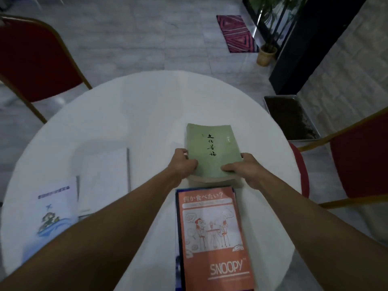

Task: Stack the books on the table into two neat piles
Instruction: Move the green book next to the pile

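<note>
Green book (212,152) sits right of centre in the frame, on or just above the white round table (147,106); I cannot tell if it lies flat. Black characters are on its cover, and the thick page edge faces the camera. The left hand (184,164) grips its near left corner and the right hand (245,169) grips its near right corner. Both thumbs are on the cover, with the fingers curled round the sides.

Just below it in the frame is an orange notebook (214,234) marked SNOOPY, lying on a dark blue book (178,238) whose edge shows along its left side. The green book's near edge is just beside the notebook's far edge.

At lower left, a white booklet with a blue drawing (54,208) is partly under the left forearm. A plain white book (105,175) is next to it, towards the centre.

Off the table:
- red chair (31,59), upper left
- second red chair (361,156), right edge
- metal tray of dark soil (291,118) on the floor, right
- striped pink rug (237,33) and potted plant (266,53), top right
</note>
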Available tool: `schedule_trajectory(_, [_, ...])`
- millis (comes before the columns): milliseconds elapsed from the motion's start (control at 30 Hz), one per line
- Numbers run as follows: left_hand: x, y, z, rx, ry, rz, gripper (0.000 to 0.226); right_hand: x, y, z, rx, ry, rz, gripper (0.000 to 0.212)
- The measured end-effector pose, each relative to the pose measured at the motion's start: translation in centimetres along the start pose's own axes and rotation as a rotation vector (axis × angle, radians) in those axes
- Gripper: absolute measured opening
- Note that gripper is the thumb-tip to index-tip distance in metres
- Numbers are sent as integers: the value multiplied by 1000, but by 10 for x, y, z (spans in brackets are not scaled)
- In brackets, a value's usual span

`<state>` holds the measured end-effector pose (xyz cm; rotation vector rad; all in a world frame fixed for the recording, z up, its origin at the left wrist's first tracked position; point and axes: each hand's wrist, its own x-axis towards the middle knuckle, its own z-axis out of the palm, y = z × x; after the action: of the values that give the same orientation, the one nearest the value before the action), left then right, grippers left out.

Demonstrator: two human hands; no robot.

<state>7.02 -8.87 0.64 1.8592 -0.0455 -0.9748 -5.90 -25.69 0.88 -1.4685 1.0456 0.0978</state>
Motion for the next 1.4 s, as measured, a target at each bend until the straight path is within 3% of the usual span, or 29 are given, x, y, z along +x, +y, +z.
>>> schedule_trajectory(167, [-49, -36, -56, 16, 42, -28, 63, -29, -2, 54, -129, -132, 31, 38])
schedule_trajectory(267, [-75, -61, -85, -9, 84, -48, 65, -51, 1, 87, -234, -185, 41, 59])
schedule_trajectory(367, [-98, -82, -113, -29, 103, -68, 67, -76, 6, 116, -333, -229, 32, 61])
schedule_trajectory(567, [-135, -125, -150, 154, 69, -96, 79, -124, 28, 169, -414, -309, 41, 96])
schedule_trajectory(700, [-151, -156, -166, 418, -35, -80, 89, -143, 41, 193, -467, -353, 191, 93])
schedule_trajectory(867, [-162, -184, -175, 557, -92, -11, 85, -166, 60, 209, -680, -254, 181, 94])
schedule_trajectory(1033, [-168, -205, -180, 660, -90, 51, 74, -182, 84, 223, -765, -197, 173, 39])
schedule_trajectory(1100, [-171, -211, -181, 713, -88, 53, 73, -186, 91, 230, -843, -161, 163, 30])
schedule_trajectory(1267, [-170, -212, -183, 781, -126, 45, 70, -190, 100, 238, -826, -85, 167, 36])
schedule_trajectory(1400, [-168, -211, -187, 800, -175, 37, 71, -194, 99, 243, -812, -83, 158, 77])
